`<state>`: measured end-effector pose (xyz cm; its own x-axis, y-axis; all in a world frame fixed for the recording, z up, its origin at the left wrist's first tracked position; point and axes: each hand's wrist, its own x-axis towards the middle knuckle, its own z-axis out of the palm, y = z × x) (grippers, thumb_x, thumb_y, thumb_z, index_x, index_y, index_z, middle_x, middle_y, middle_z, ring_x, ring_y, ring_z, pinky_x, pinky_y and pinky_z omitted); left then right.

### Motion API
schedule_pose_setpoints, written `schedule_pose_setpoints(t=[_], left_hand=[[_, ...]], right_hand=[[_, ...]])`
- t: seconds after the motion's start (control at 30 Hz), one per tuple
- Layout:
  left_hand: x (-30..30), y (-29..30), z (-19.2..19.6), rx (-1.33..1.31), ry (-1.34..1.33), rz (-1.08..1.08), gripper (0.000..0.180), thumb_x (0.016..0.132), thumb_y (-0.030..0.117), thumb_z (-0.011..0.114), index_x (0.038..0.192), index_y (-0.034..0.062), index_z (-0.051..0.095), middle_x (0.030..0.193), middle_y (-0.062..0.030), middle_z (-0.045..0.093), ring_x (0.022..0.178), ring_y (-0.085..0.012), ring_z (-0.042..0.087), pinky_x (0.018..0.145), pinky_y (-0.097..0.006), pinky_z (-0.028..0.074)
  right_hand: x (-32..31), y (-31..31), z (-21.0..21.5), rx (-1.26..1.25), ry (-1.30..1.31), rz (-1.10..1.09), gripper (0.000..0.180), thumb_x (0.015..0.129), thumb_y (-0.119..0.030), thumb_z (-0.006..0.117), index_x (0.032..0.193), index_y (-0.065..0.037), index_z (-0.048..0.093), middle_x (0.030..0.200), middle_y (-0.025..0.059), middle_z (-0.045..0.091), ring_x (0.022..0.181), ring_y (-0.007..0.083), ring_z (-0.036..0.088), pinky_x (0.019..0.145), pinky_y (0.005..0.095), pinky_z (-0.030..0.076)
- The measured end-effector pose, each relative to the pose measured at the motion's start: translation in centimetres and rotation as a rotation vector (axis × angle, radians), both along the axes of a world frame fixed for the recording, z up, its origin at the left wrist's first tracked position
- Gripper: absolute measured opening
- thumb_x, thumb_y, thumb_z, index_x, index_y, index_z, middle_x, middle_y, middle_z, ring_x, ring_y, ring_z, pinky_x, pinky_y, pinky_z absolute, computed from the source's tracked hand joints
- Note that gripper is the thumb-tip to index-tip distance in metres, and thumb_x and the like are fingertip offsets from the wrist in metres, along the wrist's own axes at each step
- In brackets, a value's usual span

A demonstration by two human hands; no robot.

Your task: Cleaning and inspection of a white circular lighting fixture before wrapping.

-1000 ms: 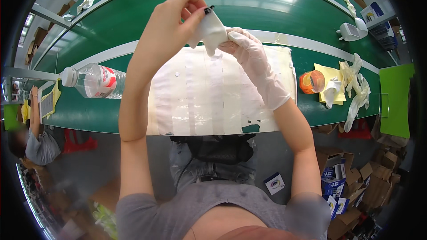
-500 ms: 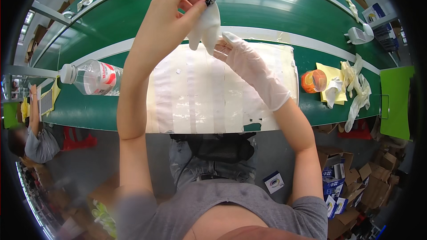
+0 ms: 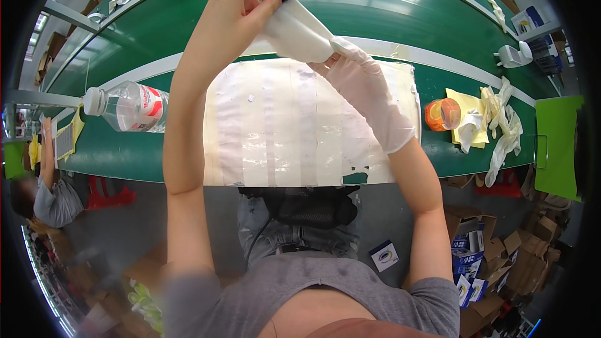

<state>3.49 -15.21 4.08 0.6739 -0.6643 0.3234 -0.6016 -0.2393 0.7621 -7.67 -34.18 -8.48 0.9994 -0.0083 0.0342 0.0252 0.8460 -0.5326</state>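
Note:
Between my raised hands a thin white glove (image 3: 299,32) is stretched out above the table. My bare left hand (image 3: 247,9) is closed on one end of it, thumb and fingers pinching. My right hand (image 3: 363,81) wears another thin white glove that reaches the wrist, and its closed fingertips grip the other end. A flat, cream board (image 3: 282,131) covered with strips of clear tape lies on the green table (image 3: 144,166) below my hands.
On the left lies a clear plastic bottle (image 3: 128,107). An orange cup-like container (image 3: 441,114), yellow paper (image 3: 479,138) and several loose gloves (image 3: 508,134) lie on the right. Opened cardboard boxes (image 3: 532,253) stand on the floor. At far left sits another person (image 3: 56,203).
The glove hung loose from my left hand with its fingers dangling; now it is pulled taut between both hands. My right fingers have taken hold of it, and my left hand moved slightly left.

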Motion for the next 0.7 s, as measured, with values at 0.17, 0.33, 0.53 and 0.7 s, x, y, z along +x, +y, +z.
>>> schedule_pose_setpoints(t=[0.17, 0.33, 0.53, 0.7], left_hand=[[-2.3, -0.8, 0.8, -0.087, 0.101, -0.002, 0.011, 0.094, 0.007, 0.057, 0.104, 0.0031, 0.057, 0.089, -0.0004, 0.055, 0.076, -0.0061, 0.060, 0.067, -0.021, 0.046], [-5.0, -1.8, 1.3, -0.219, 0.141, -0.155, 0.011, 0.092, 0.001, 0.057, 0.103, -0.0009, 0.058, 0.096, -0.0034, 0.058, 0.079, -0.0090, 0.062, 0.070, -0.021, 0.050], [-6.6, -3.1, -0.2, -0.208, 0.158, -0.238, 0.010, 0.092, 0.002, 0.056, 0.101, 0.0008, 0.058, 0.091, -0.0052, 0.059, 0.073, -0.0116, 0.062, 0.065, -0.023, 0.050], [-5.6, -3.6, -2.7, 0.166, -0.355, 0.146, 0.007, 0.091, 0.009, 0.059, 0.094, 0.0035, 0.057, 0.084, -0.0106, 0.064, 0.071, -0.0274, 0.066, 0.062, -0.034, 0.050]], right_hand=[[-0.3, 0.3, 0.9, -0.002, 0.053, 0.063, 0.030, 0.096, -0.023, 0.056, 0.111, 0.002, 0.062, 0.118, 0.0162, 0.062, 0.117, 0.0290, 0.057, 0.109, 0.0470, 0.040], [-0.1, 1.5, 1.5, 0.149, 0.175, 0.149, 0.034, 0.099, -0.026, 0.051, 0.116, 0.003, 0.058, 0.118, 0.0157, 0.062, 0.117, 0.0277, 0.057, 0.106, 0.0421, 0.043], [-2.0, 4.3, 2.5, -0.706, -0.075, -0.124, 0.063, 0.100, -0.056, 0.036, 0.139, -0.008, 0.044, 0.135, 0.0111, 0.053, 0.121, 0.0269, 0.055, 0.103, 0.0416, 0.045], [-2.2, 2.2, 1.8, 0.471, 0.056, 0.300, 0.077, 0.095, -0.068, 0.033, 0.145, -0.009, 0.039, 0.140, 0.0113, 0.050, 0.127, 0.0286, 0.051, 0.107, 0.0441, 0.042]])
